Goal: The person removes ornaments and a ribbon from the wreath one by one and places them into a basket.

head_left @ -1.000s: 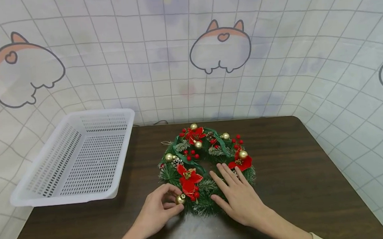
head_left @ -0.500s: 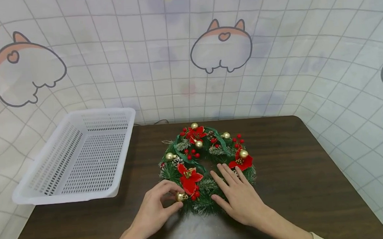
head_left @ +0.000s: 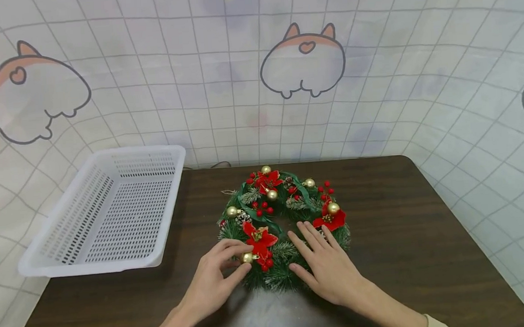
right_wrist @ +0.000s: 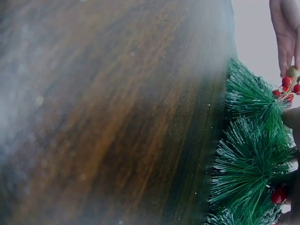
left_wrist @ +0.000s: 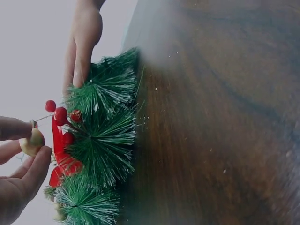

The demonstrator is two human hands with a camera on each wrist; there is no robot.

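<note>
A green Christmas wreath with red poinsettias, berries, pinecones and gold balls lies on the dark wooden table. At its front left, my left hand pinches a small gold ball ornament between thumb and fingers, beside a red poinsettia. In the left wrist view the gold ball is held just off the red berries, above the green needles. My right hand rests on the wreath's front right with its fingers straight and spread.
A white plastic basket with slotted walls stands at the table's left. Behind the table hangs a white checked cloth with cartoon animals. A thin dark cable shows at the back edge.
My left hand has turned the gold ball so its cap points right, then raised it slightly toward the poinsettia. The right hand stays in place on the wreath.
</note>
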